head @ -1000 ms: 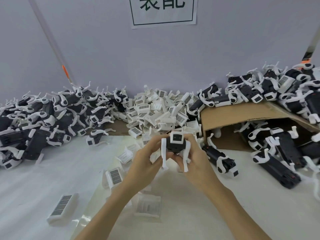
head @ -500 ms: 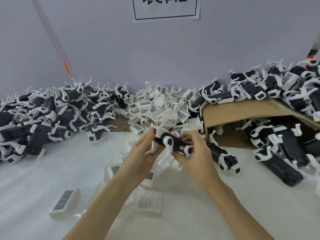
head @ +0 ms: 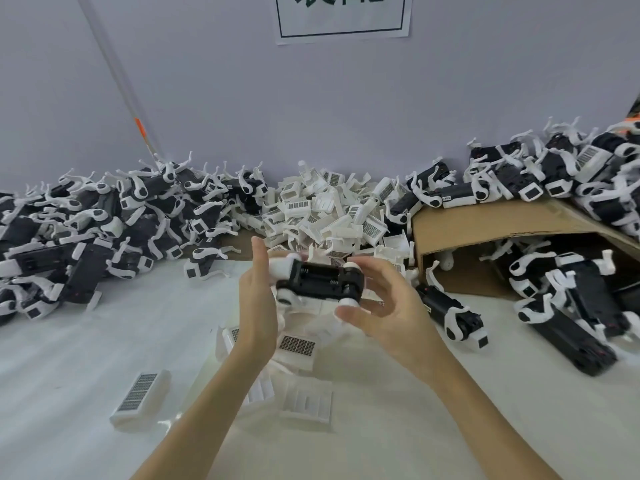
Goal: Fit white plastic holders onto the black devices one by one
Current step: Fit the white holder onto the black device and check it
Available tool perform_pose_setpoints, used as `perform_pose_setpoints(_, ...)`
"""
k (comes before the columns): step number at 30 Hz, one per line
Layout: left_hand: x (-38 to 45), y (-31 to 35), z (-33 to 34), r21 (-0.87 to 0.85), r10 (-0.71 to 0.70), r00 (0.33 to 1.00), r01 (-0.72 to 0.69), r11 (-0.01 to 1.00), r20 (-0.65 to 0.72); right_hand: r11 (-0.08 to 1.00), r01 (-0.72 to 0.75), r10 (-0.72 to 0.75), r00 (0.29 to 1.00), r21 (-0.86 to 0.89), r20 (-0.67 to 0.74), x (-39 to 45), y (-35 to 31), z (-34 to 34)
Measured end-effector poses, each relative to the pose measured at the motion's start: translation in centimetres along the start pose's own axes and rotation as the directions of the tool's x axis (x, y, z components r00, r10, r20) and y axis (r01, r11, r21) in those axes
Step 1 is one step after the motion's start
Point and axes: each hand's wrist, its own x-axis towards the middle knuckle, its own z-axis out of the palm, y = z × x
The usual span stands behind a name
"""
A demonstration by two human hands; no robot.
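Pale grey wall (head: 207, 98) with a paper sign (head: 343, 15), above a white tabletop (head: 86, 358).

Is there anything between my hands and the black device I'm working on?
Nothing visible: the left hand and right hand already hold the black device at its two ends, above the table.

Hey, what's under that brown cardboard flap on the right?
Under the cardboard flap lie several black devices with white plastic holders fitted, spilling out onto the table. Farther back it is dark, so whatever lies deeper is hidden.
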Motion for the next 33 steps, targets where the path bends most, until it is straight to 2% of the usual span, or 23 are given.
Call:
perform_pose_setpoints(2,0.0,-0.1,-0.1,-0.031,0.068,0.998,-0.067,0.997,0.005,0.983,0.061,-0.056,0.998,-0.172,0.030,-0.3,0.2,0.6)
perform_pose_setpoints(4,0.1,-0.1,-0.4,-0.132,0.074,0.996,-0.080,0.988,-0.046,0.946,0.109,-0.098,0.994,-0.306,0.053,-0.7,0.5,1.4)
perform_pose_setpoints(7,0.6,0.0,-1.1,-0.263,0.046,0.990,-0.079,0.962,-0.130,0.885,0.188,-0.166,0.982,-0.426,0.087,-1.1,0.9,2.4)
perform_pose_setpoints(10,0.9,0.5,-1.5,-0.280,0.023,0.996,-0.048,0.959,-0.092,0.840,0.228,-0.216,0.973,-0.492,0.082,-1.1,1.0,2.7)
perform_pose_setpoints(12,0.9,0.6,-1.2,-0.239,0.007,1.000,-0.008,0.971,-0.006,0.887,0.172,-0.187,0.982,-0.428,0.006,-1.0,0.7,2.5)
perform_pose_setpoints(13,0.7,0.6,-1.0,-0.195,0.015,0.999,-0.007,0.981,0.038,0.934,0.119,-0.147,0.987,-0.338,-0.060,-0.9,0.6,2.4)
perform_pose_setpoints(16,-0.1,0.0,-0.2,0.148,0.118,0.971,-0.150,0.977,0.209,0.997,-0.071,0.077,0.967,0.034,-0.243,-0.4,-0.1,1.6)
perform_pose_setpoints(18,-0.5,-0.4,0.3,0.314,0.135,0.952,-0.221,0.923,0.274,0.962,-0.223,0.256,0.935,0.155,-0.244,-0.1,-0.4,0.7)
perform_pose_setpoints(21,-0.7,-0.8,0.5,0.337,0.027,0.960,-0.125,0.933,0.279,0.913,-0.368,0.395,0.905,0.176,-0.160,0.2,-0.2,0.0)
perform_pose_setpoints(24,-0.5,-0.6,0.1,0.309,-0.090,0.948,-0.009,0.951,0.307,0.923,-0.355,0.377,0.913,0.151,-0.158,0.2,0.3,0.2)
perform_pose_setpoints(28,-0.1,-0.1,0.0,0.202,-0.233,0.934,0.182,0.962,0.272,0.988,-0.153,0.156,0.954,0.033,-0.257,-0.1,0.4,0.4)
perform_pose_setpoints(31,-0.1,0.0,0.3,0.169,-0.252,0.959,0.228,0.959,0.131,0.999,-0.036,0.035,0.984,-0.002,-0.172,-0.5,0.3,0.8)
perform_pose_setpoints(33,0.2,0.2,0.1,0.021,-0.283,0.959,0.283,0.959,0.010,0.990,-0.030,0.047,0.991,0.137,-0.123,-0.6,0.3,1.2)
